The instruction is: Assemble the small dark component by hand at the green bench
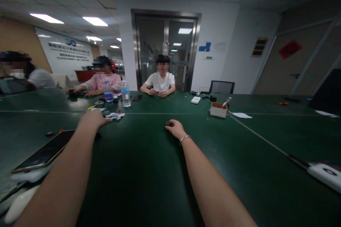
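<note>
My right hand [176,128] is over the middle of the green table [138,170], its fingertips pinched on a small dark object [167,123] whose kind is too small to make out. A bracelet circles that wrist. To the left, my left hand [92,120] reaches forward, palm down, with the thumb stretched out to the right; its other fingers are mostly hidden behind the back of the hand. Just beyond the thumb lies a crumpled white wrapper or paper [114,116] with a red bit on it. A yellow item [91,108] shows past the left hand.
A large phone [44,150] lies by my left forearm, above white devices and cables. Two water bottles [126,94] stand ahead. A small box [218,110] holding a tool is at right, near a white power strip [326,173]. Several people sit across the table.
</note>
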Motion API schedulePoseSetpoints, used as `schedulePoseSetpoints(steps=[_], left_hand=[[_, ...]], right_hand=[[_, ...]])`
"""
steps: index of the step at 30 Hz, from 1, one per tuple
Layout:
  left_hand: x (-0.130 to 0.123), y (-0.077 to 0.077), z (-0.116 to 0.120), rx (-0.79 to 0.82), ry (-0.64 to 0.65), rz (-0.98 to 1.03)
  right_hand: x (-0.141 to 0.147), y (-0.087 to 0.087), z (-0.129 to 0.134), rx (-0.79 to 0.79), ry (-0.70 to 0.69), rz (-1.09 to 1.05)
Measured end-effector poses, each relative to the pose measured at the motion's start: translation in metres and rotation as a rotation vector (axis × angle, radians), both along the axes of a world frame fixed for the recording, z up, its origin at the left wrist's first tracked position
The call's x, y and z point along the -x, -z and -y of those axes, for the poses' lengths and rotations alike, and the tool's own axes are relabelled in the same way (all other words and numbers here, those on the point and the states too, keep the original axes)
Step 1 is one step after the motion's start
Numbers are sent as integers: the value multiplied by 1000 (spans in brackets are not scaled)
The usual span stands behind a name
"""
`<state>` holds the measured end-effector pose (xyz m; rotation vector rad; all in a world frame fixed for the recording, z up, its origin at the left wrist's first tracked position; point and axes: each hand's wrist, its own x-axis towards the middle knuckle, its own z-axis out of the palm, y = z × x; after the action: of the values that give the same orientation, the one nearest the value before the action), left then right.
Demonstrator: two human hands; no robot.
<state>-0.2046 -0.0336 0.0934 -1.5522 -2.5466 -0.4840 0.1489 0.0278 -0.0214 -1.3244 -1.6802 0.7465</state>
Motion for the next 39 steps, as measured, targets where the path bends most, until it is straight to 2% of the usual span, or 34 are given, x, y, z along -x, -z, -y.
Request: schedulePoseSetpoints(steps=[1, 3, 5, 7, 9, 11, 13, 18, 23, 28, 32, 36, 39], left_hand=[[-19, -6, -2, 26, 91, -71], [-63, -10, -5, 104, 310, -59], [-109, -3, -11, 235, 548, 11], [-148, 10, -19, 301, 716, 13], [-177, 25, -27, 169, 829, 55], [-197, 41, -33, -35, 864, 142], [-211, 56, -37, -152, 885, 233], [-217, 87, -40, -318, 858, 522], [-196, 104, -45, -227, 869, 825], [-188, 108, -51, -218, 840, 887], [-189, 109, -53, -220, 817, 1027], [-189, 109, -51, -209, 841, 1188], [-189, 108, -50, -228, 884, 1183]], right_hand=[[0, -1, 1, -2, 20, 26], [1, -3, 4, -8, 65, 75], [1, -6, 7, -33, 102, 119], [3, -9, 11, -85, 108, 165], [4, -11, 13, -145, 100, 194], [5, -12, 14, -188, 97, 207], [6, -12, 13, -217, 99, 235], [6, -14, 13, -279, 102, 364], [8, -16, 15, -216, 63, 287], [5, -14, 9, 77, -107, -71], [-1, -13, 8, 150, -224, -364], [-5, -14, 10, 179, -217, -454], [-6, -15, 10, 209, -228, -464]])
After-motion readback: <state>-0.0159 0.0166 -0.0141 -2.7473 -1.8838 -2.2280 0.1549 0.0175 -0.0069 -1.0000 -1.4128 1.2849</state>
